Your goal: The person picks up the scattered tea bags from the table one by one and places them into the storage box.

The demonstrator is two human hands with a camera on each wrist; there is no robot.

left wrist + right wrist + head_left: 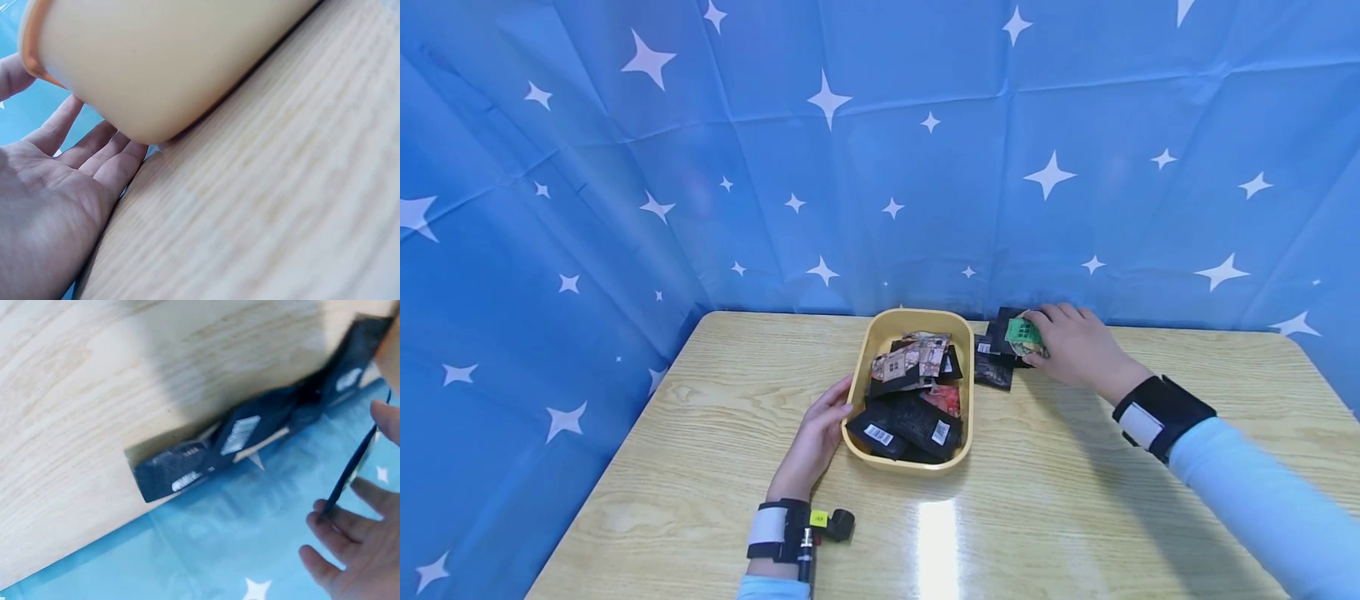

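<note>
A yellow plastic bin (pixel 908 467) stands on the table, filled with small black packets (pixel 917 421), some with printed pictures or white barcodes. My left hand (pixel 820 429) rests along the bin's left side. The left wrist view shows its fingers (pixel 103 150) nearly straight against the outer wall (pixel 156 69). To the right of the bin, my right hand (pixel 1075 346) pinches a packet with a green label (pixel 1024 332); the right wrist view has that packet (pixel 350 469) edge-on between thumb and fingers. Below this hand lie more black packets (pixel 994 371).
The wooden table (pixel 715 417) ends at the back against a blue curtain (pixel 880 167) with white stars. Loose black packets (pixel 240 434) overlap in a row near that back edge. Each wrist wears a black strap (pixel 1165 412).
</note>
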